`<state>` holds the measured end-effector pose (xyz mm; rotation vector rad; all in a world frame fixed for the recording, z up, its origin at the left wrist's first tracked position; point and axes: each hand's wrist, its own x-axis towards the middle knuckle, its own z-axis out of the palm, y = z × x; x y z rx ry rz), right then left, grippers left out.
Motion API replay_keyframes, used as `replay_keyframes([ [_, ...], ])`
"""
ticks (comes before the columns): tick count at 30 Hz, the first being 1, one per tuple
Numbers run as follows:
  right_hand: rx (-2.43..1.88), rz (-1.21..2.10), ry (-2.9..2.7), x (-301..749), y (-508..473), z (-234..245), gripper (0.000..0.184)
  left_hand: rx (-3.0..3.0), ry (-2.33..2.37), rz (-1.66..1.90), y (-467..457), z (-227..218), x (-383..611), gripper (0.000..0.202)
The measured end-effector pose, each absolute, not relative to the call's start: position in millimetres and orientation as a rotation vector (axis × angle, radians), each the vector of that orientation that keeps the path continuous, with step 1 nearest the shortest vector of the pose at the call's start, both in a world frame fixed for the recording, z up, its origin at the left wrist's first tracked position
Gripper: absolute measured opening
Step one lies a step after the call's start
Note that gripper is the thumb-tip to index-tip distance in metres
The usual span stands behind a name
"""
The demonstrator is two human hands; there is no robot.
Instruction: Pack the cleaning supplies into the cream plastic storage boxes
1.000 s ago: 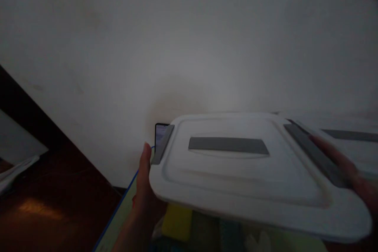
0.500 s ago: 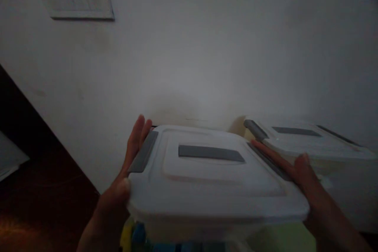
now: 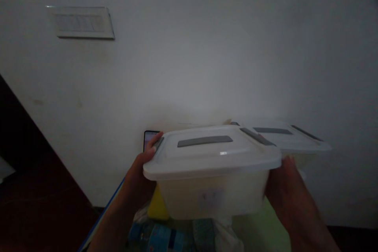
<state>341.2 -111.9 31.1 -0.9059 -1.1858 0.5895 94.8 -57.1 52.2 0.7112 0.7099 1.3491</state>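
A translucent storage box with a white lid and grey handles is held up in front of me, above a green-topped table. On its left side my left hand grips it, fingers up by the grey end latch. My right hand is closed on the right side under the lid's rim, with most fingers hidden behind the box. The lid sits on the box, and what is inside cannot be made out.
A similar lidded box stands behind on the right, against the wall. On the table lie a blue-labelled bottle, a yellow object and a crumpled white cloth or bag. A phone-like screen shows behind my left hand. A switch panel is on the wall.
The storage box has tilted so its front wall now shows, and it sits higher above the table things. Both hands have moved with it, the right one now lower on its side.
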Motion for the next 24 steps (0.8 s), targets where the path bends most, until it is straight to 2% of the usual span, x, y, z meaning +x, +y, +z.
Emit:
replay_keyframes([
  [3, -0.856, 0.741, -1.037, 339.0, -113.5, 41.0, 0.041, 0.806, 0.690, 1.302, -59.2, 51.7, 88.6, 0.058],
  [8, -0.872, 0.780, -0.945, 342.3, -117.5, 50.8, 0.031, 1.031, 0.794, 1.391, -54.0, 47.3, 76.5, 0.059],
  [15, -1.029, 0.974, -0.849, 338.2, -106.3, 47.0, 0.049, 1.013, 0.878, 1.394, -50.6, 47.3, 83.8, 0.063],
  [19, -1.068, 0.969, -0.810, 334.5, -102.1, 47.5, 0.056, 0.990, 0.897, 1.359, -53.3, 53.4, 85.2, 0.062],
  [24, -1.238, 0.848, -1.005, 343.9, -96.8, 41.2, 0.051, 0.965, 0.959, 1.383, -61.3, 62.9, 85.0, 0.060],
])
